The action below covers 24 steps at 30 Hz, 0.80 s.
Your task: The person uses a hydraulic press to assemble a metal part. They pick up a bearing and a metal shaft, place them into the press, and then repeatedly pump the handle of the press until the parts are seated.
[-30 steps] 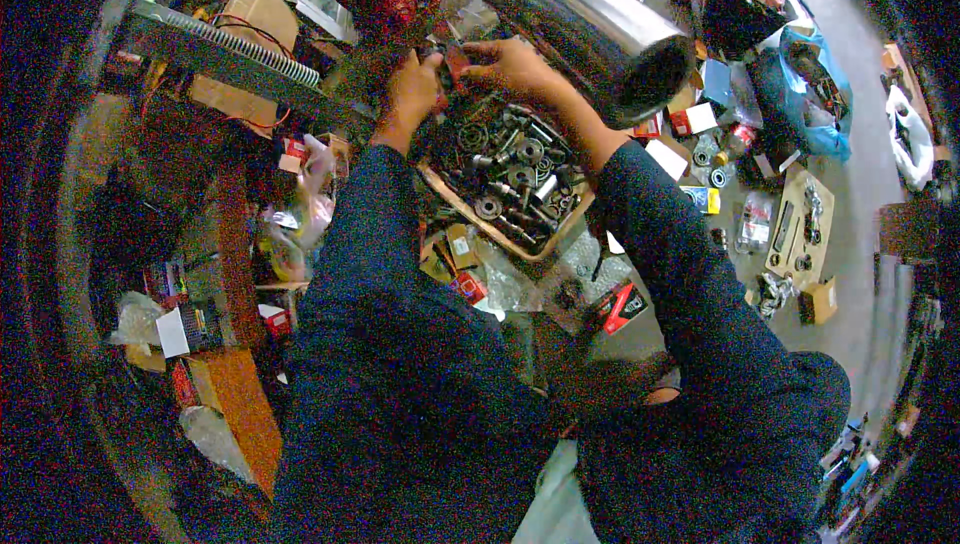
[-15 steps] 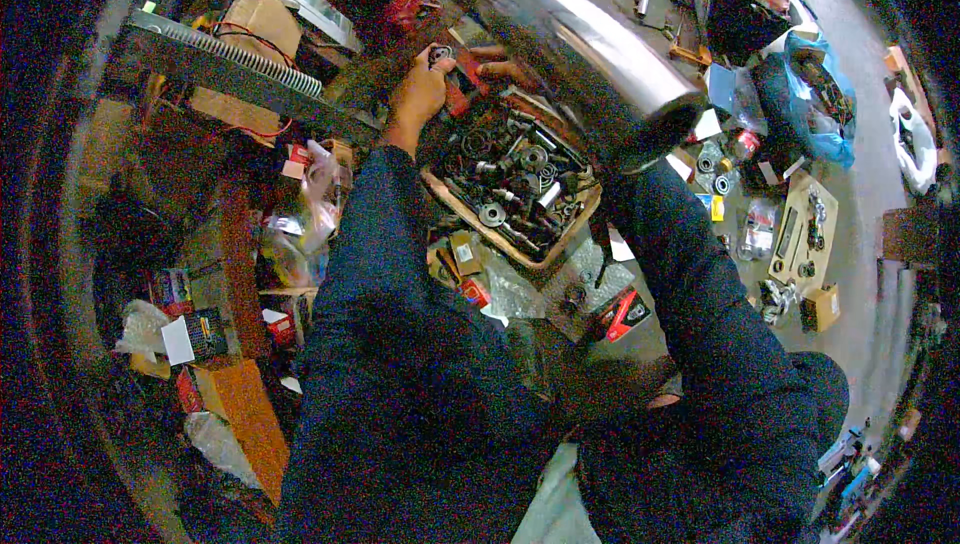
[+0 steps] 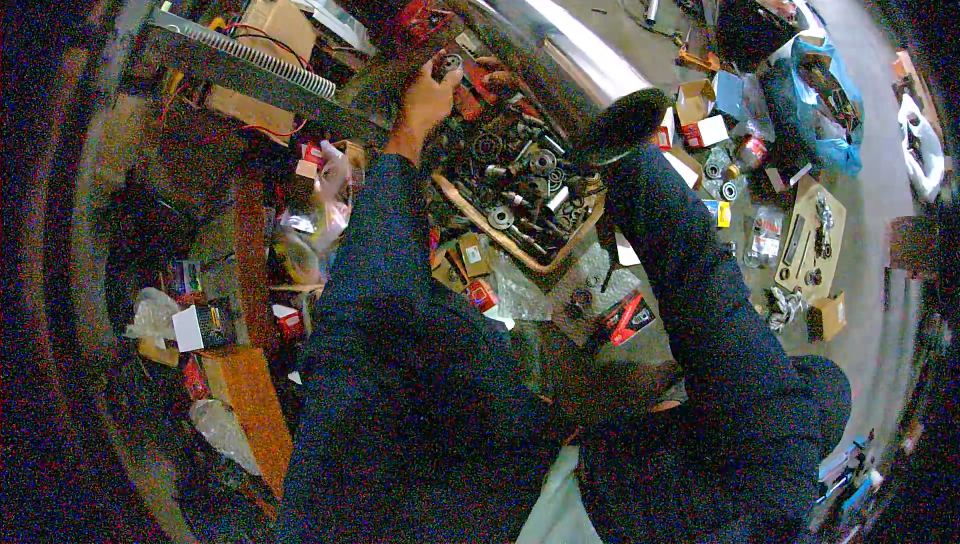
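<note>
My left hand (image 3: pixel 428 96) is closed around a small round metal part (image 3: pixel 452 66) at a red metal assembly (image 3: pixel 472 94) near the top centre. Just to its right, fingertips of my right hand (image 3: pixel 492 72) show curled at that assembly; what they grip is hidden, as is most of that hand, behind a large chrome cylinder (image 3: pixel 560 39). Below both hands is a wooden tray (image 3: pixel 487 236) heaped with gears, rings, shafts and other dark metal parts.
A steel beam with a spring (image 3: pixel 240 52) runs at upper left. Cartons (image 3: pixel 825 316), bubble wrap (image 3: pixel 515 289), a board with tools (image 3: pixel 810 214) and a blue bag (image 3: pixel 830 104) lie around. Orange-brown boxes (image 3: pixel 250 404) stand at lower left.
My right hand moved from fully visible to mostly behind the chrome cylinder. My left hand rose and turned slightly, showing a round metal part. The view shifted slightly.
</note>
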Each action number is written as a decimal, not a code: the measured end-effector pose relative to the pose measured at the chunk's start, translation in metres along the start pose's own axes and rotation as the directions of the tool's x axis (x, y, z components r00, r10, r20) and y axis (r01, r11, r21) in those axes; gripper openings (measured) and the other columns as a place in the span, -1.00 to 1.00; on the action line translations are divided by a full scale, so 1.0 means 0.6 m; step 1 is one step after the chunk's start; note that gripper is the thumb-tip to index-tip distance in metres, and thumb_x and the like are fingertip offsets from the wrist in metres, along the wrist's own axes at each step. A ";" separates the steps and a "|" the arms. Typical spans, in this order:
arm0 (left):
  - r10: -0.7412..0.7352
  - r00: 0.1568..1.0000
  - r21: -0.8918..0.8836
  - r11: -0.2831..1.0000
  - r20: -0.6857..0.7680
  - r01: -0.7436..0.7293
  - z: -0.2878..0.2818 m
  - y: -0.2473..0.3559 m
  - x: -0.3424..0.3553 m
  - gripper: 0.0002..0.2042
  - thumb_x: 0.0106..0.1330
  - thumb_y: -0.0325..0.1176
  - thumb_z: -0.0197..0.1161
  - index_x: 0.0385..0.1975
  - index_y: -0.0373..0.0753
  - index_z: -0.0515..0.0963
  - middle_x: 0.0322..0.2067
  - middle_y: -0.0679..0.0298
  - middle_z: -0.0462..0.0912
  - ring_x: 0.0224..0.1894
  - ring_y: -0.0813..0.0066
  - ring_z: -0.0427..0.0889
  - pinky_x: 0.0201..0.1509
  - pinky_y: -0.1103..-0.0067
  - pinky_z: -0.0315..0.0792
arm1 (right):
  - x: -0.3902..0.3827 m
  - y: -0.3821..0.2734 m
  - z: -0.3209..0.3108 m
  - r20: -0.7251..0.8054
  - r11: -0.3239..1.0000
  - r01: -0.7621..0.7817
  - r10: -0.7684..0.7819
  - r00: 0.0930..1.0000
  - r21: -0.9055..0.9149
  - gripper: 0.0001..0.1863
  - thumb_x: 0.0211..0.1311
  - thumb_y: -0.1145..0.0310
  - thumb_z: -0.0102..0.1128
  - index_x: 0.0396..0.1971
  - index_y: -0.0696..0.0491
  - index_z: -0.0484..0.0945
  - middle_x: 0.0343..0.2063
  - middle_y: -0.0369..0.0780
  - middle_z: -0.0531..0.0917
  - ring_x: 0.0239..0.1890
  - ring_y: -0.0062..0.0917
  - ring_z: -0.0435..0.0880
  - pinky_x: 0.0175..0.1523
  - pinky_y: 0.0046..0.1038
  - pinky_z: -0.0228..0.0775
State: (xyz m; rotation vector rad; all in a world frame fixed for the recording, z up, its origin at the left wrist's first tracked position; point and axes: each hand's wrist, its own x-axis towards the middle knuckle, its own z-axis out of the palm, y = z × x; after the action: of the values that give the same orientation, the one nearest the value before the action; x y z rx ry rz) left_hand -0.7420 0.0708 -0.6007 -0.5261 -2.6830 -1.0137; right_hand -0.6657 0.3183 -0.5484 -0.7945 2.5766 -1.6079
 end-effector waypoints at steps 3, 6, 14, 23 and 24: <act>-0.141 0.990 -0.072 0.987 0.025 0.142 0.058 0.062 -0.019 -0.43 0.27 0.05 0.06 0.15 -0.24 0.35 0.02 -0.07 0.51 0.08 -0.04 0.47 0.16 0.30 0.32 | -0.056 0.010 -0.011 0.011 0.918 -0.282 0.290 0.957 0.279 -0.57 0.17 0.07 0.21 -0.04 -0.01 0.58 -0.25 -0.21 0.70 -0.24 -0.48 0.65 -0.03 -0.42 0.44; -0.306 0.949 -0.127 0.941 0.079 0.314 0.051 0.136 -0.029 -0.51 0.30 0.03 0.03 0.10 -0.17 0.43 -0.01 0.00 0.55 0.07 0.01 0.49 0.15 0.32 0.32 | -0.082 0.038 -0.023 -0.171 0.953 -0.242 0.273 0.947 0.180 -0.61 0.21 0.09 0.15 -0.12 0.06 0.61 -0.32 -0.22 0.71 -0.29 -0.50 0.64 -0.09 -0.42 0.45; -0.366 0.930 -0.016 0.931 -0.025 0.365 0.033 0.151 -0.034 -0.49 0.31 0.08 -0.04 0.06 -0.17 0.46 0.00 -0.01 0.54 0.07 -0.06 0.48 0.13 0.27 0.33 | -0.198 0.168 0.035 -0.022 0.856 -0.340 0.360 0.933 -0.389 -0.65 0.20 0.10 0.07 -0.39 0.11 0.61 -0.42 -0.11 0.67 -0.38 -0.37 0.64 -0.24 -0.30 0.45; -0.051 0.999 0.056 0.997 0.019 0.049 -0.020 0.091 -0.026 -0.60 0.31 -0.21 -0.08 0.04 -0.34 0.35 0.01 -0.18 0.44 0.06 -0.18 0.44 0.14 0.19 0.31 | -0.199 0.245 0.255 -0.468 0.934 -0.053 -0.126 0.875 -0.352 -0.77 0.12 0.25 0.04 -0.57 0.04 0.58 -0.53 -0.11 0.62 -0.43 -0.22 0.63 -0.36 -0.18 0.44; 0.092 0.993 0.128 0.987 0.074 -0.101 -0.018 0.099 -0.024 -0.55 0.25 -0.30 -0.06 0.12 -0.37 0.25 0.08 -0.21 0.36 0.09 -0.20 0.41 0.18 0.18 0.28 | -0.191 0.277 0.247 -0.545 0.905 -0.167 -0.082 0.835 -0.392 -0.81 0.09 0.29 0.04 -0.61 0.01 0.57 -0.58 -0.13 0.59 -0.47 -0.25 0.62 -0.43 -0.19 0.42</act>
State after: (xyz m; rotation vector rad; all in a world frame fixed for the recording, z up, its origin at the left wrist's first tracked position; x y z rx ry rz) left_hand -0.7037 0.1013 -0.5621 -0.6680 -2.7297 -0.8003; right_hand -0.5961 0.2993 -0.7879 -0.2724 3.4041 -1.4342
